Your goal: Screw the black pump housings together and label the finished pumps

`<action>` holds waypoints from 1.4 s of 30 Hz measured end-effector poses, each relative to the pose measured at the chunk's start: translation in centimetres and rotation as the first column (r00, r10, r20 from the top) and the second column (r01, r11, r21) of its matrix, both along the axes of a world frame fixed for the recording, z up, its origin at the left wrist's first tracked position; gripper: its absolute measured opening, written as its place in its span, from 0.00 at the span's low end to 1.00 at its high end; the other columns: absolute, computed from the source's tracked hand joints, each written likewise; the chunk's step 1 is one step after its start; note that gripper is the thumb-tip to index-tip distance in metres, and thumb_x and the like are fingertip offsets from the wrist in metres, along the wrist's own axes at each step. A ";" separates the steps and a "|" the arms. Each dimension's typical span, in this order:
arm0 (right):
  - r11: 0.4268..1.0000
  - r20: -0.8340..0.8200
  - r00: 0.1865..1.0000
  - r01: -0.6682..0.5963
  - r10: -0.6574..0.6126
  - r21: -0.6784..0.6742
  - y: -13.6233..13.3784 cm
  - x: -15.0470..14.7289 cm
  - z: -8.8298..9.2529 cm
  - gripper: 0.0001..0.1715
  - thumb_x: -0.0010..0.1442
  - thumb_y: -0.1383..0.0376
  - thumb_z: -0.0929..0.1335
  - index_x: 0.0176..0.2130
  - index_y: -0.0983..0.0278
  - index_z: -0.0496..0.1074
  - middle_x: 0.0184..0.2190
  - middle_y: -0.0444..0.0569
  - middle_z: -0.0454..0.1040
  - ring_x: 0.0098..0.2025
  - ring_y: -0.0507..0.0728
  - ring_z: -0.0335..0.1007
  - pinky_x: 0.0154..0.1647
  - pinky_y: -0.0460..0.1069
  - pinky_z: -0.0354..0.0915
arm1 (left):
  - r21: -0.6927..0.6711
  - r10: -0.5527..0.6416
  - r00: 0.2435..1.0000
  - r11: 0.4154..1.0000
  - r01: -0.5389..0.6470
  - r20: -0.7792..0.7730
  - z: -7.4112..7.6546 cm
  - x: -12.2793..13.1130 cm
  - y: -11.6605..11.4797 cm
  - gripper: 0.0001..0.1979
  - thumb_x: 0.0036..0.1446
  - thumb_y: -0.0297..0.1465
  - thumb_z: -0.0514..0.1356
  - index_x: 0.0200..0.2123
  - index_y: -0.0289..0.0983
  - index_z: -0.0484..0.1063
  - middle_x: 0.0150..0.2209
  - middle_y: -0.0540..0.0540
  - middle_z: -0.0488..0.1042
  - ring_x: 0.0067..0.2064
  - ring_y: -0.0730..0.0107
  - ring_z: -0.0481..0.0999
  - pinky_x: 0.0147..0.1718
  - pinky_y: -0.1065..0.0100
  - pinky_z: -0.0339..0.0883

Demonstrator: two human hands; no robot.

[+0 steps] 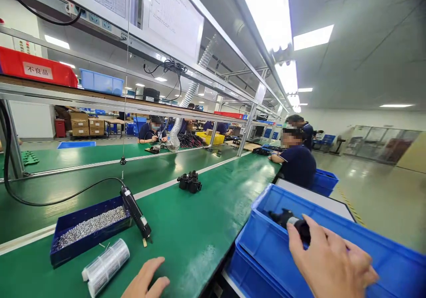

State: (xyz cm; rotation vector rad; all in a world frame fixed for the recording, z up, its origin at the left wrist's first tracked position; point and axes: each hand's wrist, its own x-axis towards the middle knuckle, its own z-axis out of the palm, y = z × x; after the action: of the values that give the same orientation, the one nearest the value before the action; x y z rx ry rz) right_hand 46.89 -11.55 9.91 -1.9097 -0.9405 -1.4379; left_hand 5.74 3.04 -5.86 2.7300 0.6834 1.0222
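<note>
My right hand (333,258) is above the blue crate at the lower right, its thumb and fingers closed around a black part (301,228). The part has a lighter grey band, and my fingers hide some of it, so its exact kind does not show. At the bottom of the view my left hand (146,282) is over the green bench, fingers apart and holding nothing. Left of that hand lies a clear plastic roll (106,267). A black electric screwdriver (136,213) leans on a dark blue tray (89,240) of small metal screws (93,224).
Several black parts (190,182) stand grouped on the green bench (219,200). Stacked blue crates (266,249) flank its right edge. A metal-framed shelf (186,107) spans above, holding a red bin (36,67). A co-worker (297,162) sits farther along the bench.
</note>
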 end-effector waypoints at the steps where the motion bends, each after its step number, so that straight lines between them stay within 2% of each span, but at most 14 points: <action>1: 1.000 0.035 0.999 -0.022 0.023 -0.007 -0.1 -0.1 -0.5 0.23 0.70 0.55 0.64 0.50 0.68 0.79 0.44 0.69 0.79 0.50 0.82 0.70 0.42 0.72 0.67 | 0.016 0.016 1.000 1.000 -0.016 -0.015 1.4 -0.6 0.3 0.13 0.64 0.33 0.62 0.52 0.50 0.75 0.62 0.44 0.74 0.59 0.56 0.78 0.54 0.64 0.77; 3: 0.990 0.098 0.985 -0.141 0.140 0.004 0.2 -1.3 -1.8 0.18 0.70 0.57 0.66 0.48 0.67 0.78 0.48 0.68 0.78 0.48 0.77 0.73 0.49 0.71 0.66 | -0.039 0.150 0.985 0.987 -0.154 -0.084 4.9 -2.1 0.7 0.15 0.64 0.29 0.59 0.53 0.45 0.74 0.61 0.40 0.74 0.59 0.55 0.77 0.58 0.60 0.73; 5: 0.917 0.104 0.912 -0.398 0.397 -0.012 1.7 -3.9 -3.2 0.14 0.70 0.57 0.67 0.45 0.64 0.77 0.46 0.63 0.78 0.45 0.72 0.76 0.53 0.67 0.66 | -0.157 0.368 0.894 0.897 -0.414 -0.255 8.6 -4.0 1.2 0.13 0.65 0.27 0.55 0.50 0.40 0.75 0.54 0.37 0.77 0.53 0.52 0.79 0.53 0.56 0.74; 7: 0.702 -0.021 0.704 -0.709 0.710 -0.064 4.0 -7.7 -4.7 0.10 0.71 0.58 0.68 0.44 0.61 0.76 0.42 0.56 0.79 0.42 0.66 0.77 0.50 0.59 0.70 | -0.224 0.482 0.763 0.761 -0.608 -0.431 11.5 -5.9 1.8 0.13 0.65 0.29 0.55 0.49 0.34 0.76 0.50 0.33 0.78 0.53 0.45 0.78 0.53 0.51 0.70; 9: 0.367 -0.253 0.388 -0.921 0.886 -0.129 6.7 -12.5 -5.9 0.07 0.72 0.62 0.66 0.43 0.59 0.75 0.39 0.51 0.78 0.35 0.59 0.77 0.39 0.51 0.72 | -0.277 0.498 0.689 0.666 -0.693 -0.527 12.8 -7.3 2.1 0.15 0.63 0.31 0.58 0.50 0.31 0.75 0.49 0.30 0.78 0.53 0.41 0.77 0.52 0.50 0.68; 11: 0.070 -0.472 0.147 -0.982 0.870 -0.177 9.8 -17.4 -6.5 0.09 0.72 0.66 0.65 0.40 0.58 0.74 0.33 0.46 0.77 0.29 0.55 0.74 0.30 0.48 0.68 | -0.326 0.481 0.683 0.629 -0.705 -0.549 12.9 -8.1 2.4 0.19 0.59 0.33 0.63 0.51 0.30 0.75 0.49 0.30 0.79 0.52 0.41 0.78 0.49 0.55 0.68; 12: -0.026 -0.548 0.091 -0.979 0.831 -0.202 11.3 -19.6 -6.5 0.09 0.71 0.67 0.65 0.39 0.58 0.74 0.32 0.45 0.77 0.29 0.55 0.74 0.30 0.48 0.67 | -0.346 0.472 0.691 0.624 -0.701 -0.547 12.7 -8.3 2.4 0.21 0.57 0.35 0.66 0.51 0.31 0.76 0.49 0.32 0.80 0.51 0.43 0.79 0.47 0.57 0.69; 16: -0.306 -0.708 -0.064 -0.926 0.703 -0.220 17.3 -25.2 -6.0 0.06 0.64 0.67 0.71 0.43 0.60 0.78 0.34 0.45 0.78 0.30 0.55 0.72 0.36 0.49 0.65 | -0.413 0.440 0.722 0.610 -0.676 -0.533 12.1 -8.1 2.3 0.34 0.42 0.34 0.76 0.54 0.34 0.75 0.46 0.40 0.81 0.48 0.50 0.79 0.42 0.64 0.67; 19: -0.429 -0.737 -0.162 -0.884 0.656 -0.188 20.0 -26.2 -6.3 0.20 0.57 0.65 0.76 0.50 0.60 0.77 0.41 0.47 0.78 0.30 0.54 0.70 0.35 0.48 0.65 | -0.456 0.441 0.749 0.602 -0.656 -0.494 12.2 -7.7 2.1 0.39 0.35 0.29 0.77 0.54 0.36 0.74 0.45 0.43 0.79 0.47 0.53 0.77 0.41 0.67 0.64; 23: -0.461 -0.812 -0.318 -0.885 0.490 0.069 20.3 -25.7 -7.7 0.22 0.61 0.61 0.74 0.54 0.60 0.74 0.43 0.48 0.74 0.30 0.52 0.67 0.30 0.46 0.63 | -0.557 0.472 0.825 0.613 -0.561 -0.311 12.3 -7.2 2.4 0.31 0.39 0.22 0.69 0.50 0.38 0.73 0.43 0.48 0.75 0.44 0.60 0.73 0.39 0.69 0.62; 26: -0.387 -0.824 -0.330 -0.910 0.461 0.148 19.7 -25.3 -8.5 0.11 0.64 0.61 0.72 0.46 0.61 0.77 0.35 0.44 0.71 0.30 0.52 0.65 0.30 0.46 0.60 | -0.666 0.445 0.894 0.654 -0.361 -0.048 12.0 -6.7 2.8 0.28 0.40 0.21 0.65 0.49 0.37 0.73 0.42 0.49 0.74 0.41 0.64 0.72 0.39 0.70 0.62; 29: -0.312 -0.824 -0.354 -0.922 0.442 0.229 19.8 -25.5 -9.0 0.07 0.63 0.61 0.72 0.41 0.62 0.78 0.28 0.42 0.67 0.28 0.52 0.61 0.29 0.47 0.58 | -0.711 0.449 0.885 0.662 -0.237 0.123 11.6 -6.1 3.2 0.21 0.44 0.26 0.65 0.45 0.36 0.74 0.38 0.50 0.74 0.37 0.66 0.71 0.37 0.70 0.63; 33: -0.238 -0.792 -0.482 -0.875 0.374 0.421 20.7 -26.3 -9.6 0.14 0.63 0.55 0.72 0.40 0.64 0.76 0.27 0.41 0.66 0.27 0.52 0.60 0.27 0.46 0.56 | -0.688 0.485 0.852 0.687 -0.234 0.195 11.0 -5.7 3.4 0.10 0.53 0.35 0.64 0.37 0.36 0.76 0.32 0.49 0.74 0.34 0.66 0.70 0.35 0.68 0.61; 42: -0.224 -0.692 -0.570 -0.818 0.444 0.530 21.3 -27.3 -9.6 0.24 0.64 0.46 0.71 0.33 0.65 0.75 0.30 0.47 0.74 0.33 0.56 0.68 0.35 0.49 0.66 | -0.677 0.577 0.759 0.691 -0.254 0.304 10.3 -5.7 3.6 0.19 0.55 0.48 0.63 0.29 0.36 0.77 0.26 0.48 0.73 0.29 0.67 0.66 0.31 0.68 0.58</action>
State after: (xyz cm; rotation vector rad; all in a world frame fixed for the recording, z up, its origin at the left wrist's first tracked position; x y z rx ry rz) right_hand 19.55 9.70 0.35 -0.8020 -1.5767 0.9267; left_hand 0.06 6.59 4.42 1.6722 1.3166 1.2528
